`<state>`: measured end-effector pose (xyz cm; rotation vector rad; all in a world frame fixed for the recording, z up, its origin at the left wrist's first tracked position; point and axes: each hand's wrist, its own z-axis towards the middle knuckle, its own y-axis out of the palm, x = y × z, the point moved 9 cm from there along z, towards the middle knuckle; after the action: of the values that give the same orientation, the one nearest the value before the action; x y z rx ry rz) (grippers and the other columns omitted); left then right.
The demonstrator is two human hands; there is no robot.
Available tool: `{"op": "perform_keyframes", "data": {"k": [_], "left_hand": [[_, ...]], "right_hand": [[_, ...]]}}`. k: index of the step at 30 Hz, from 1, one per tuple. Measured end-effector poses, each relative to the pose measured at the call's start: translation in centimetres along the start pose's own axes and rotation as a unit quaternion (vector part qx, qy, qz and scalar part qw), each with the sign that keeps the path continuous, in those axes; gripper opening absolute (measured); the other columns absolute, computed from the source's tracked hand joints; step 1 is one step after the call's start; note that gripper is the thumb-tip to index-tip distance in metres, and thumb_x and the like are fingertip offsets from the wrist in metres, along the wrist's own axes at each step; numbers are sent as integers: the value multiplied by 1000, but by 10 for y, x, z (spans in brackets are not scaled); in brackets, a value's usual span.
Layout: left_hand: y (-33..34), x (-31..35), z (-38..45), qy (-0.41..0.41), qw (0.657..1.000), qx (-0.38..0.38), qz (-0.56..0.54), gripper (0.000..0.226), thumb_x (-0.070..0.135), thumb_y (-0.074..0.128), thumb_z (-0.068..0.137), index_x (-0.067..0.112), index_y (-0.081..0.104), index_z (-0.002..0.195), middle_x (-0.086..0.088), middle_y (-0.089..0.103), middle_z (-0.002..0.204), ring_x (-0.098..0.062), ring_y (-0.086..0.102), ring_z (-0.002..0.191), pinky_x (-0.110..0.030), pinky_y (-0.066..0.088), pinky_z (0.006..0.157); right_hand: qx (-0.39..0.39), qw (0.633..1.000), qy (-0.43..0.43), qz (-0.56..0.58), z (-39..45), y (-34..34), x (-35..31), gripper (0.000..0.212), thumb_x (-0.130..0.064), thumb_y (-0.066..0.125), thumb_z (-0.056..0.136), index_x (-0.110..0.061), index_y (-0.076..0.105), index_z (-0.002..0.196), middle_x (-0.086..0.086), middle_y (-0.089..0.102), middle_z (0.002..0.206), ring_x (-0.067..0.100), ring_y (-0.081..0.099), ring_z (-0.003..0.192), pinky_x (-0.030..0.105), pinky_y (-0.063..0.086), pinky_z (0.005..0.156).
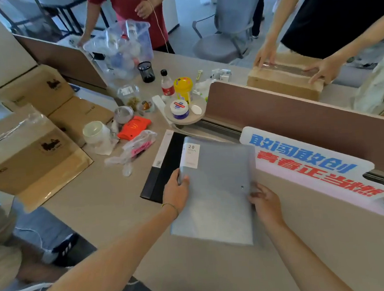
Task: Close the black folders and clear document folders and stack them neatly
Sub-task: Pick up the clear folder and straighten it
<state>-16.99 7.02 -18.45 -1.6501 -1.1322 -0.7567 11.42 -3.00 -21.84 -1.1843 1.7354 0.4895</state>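
Observation:
A closed clear grey document folder point(215, 196) with a white "20" label at its far left corner is held just above the desk. My left hand point(175, 190) grips its left edge and my right hand point(266, 202) grips its right edge. Under its far left part lies a closed black folder point(165, 167) with a white spine label, flat on the desk. The clear folder overlaps the black one and hides most of it.
A brown desk divider point(298, 124) with a blue-and-red lettered sign point(312, 162) runs along the right. Bottles, jars, a red pouch point(134, 126) and plastic bags clutter the far left. Cardboard boxes point(28, 154) stand at the left. Two people work beyond the desk.

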Motion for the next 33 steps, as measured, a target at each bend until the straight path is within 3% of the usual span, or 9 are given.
{"op": "perform_keyframes", "data": {"k": [4, 7, 11, 14, 17, 19, 22, 26, 33], "left_hand": [[-29, -8, 48, -16, 999, 8, 32, 48, 34, 48, 102, 22, 46, 149, 9, 60, 132, -18, 58, 118, -33, 45, 99], [-44, -12, 83, -8, 999, 10, 53, 43, 31, 44, 103, 24, 46, 146, 9, 59, 124, -20, 59, 117, -38, 46, 99], [-53, -23, 122, -11, 997, 7, 81, 46, 30, 44, 102, 25, 44, 147, -1, 58, 140, -26, 56, 126, -42, 44, 106], [-57, -24, 144, -13, 992, 23, 127, 45, 31, 43, 103, 26, 42, 148, -6, 64, 131, -33, 61, 116, -40, 47, 96], [-63, -33, 167, -22, 985, 47, 164, 47, 29, 47, 102, 22, 44, 148, -12, 68, 119, -38, 63, 110, -38, 45, 86], [-67, -38, 178, -28, 981, 60, 183, 43, 28, 50, 100, 20, 51, 142, -11, 69, 107, -38, 63, 106, -39, 47, 85], [-72, -45, 186, -34, 972, 81, 220, 40, 29, 53, 96, 21, 57, 135, -13, 67, 105, -38, 58, 108, -46, 48, 94], [-71, -60, 187, -56, 975, 92, 196, 42, 21, 52, 96, 21, 54, 138, -19, 54, 121, -37, 50, 118, -43, 45, 100], [-61, -71, 185, -126, 984, 18, 123, 58, 37, 49, 94, 20, 40, 149, -13, 55, 141, -36, 54, 125, -40, 43, 105]], "right_hand": [[-4, 998, 51, 32, 25, 54, 0, 61, 6, 63, 73, -7, 62, 132, 11, 74, 108, 26, 69, 97, 42, 53, 96], [-8, 997, 71, 9, 40, 89, -3, 73, -2, 66, 72, -10, 50, 143, 11, 72, 117, 26, 67, 108, 40, 50, 101], [-16, 995, 87, -46, 53, 123, -9, 80, -11, 63, 76, -14, 38, 152, 7, 69, 126, 26, 59, 122, 36, 43, 105], [-22, 992, 118, -49, 64, 141, -7, 76, -4, 58, 82, -15, 35, 154, 6, 67, 122, 25, 59, 118, 31, 41, 93], [-32, 989, 133, -48, 76, 153, -1, 77, -2, 60, 80, -14, 37, 153, 5, 60, 139, 27, 57, 126, 34, 44, 102], [-41, 987, 151, -38, 80, 159, 2, 70, 1, 60, 81, -9, 44, 148, 2, 62, 130, 30, 59, 124, 40, 45, 106], [-62, 983, 167, -44, 81, 165, 3, 48, 4, 58, 80, -13, 62, 125, -2, 69, 97, 33, 66, 107, 49, 50, 101], [-72, 985, 151, -49, 90, 169, 13, 30, -10, 57, 61, -15, 70, 87, 9, 77, 100, 33, 71, 97, 51, 55, 93], [-88, 984, 153, -34, 87, 178, 17, 46, -3, 53, 72, -21, 69, 111, 0, 76, 105, 24, 70, 93, 30, 49, 67]]}}
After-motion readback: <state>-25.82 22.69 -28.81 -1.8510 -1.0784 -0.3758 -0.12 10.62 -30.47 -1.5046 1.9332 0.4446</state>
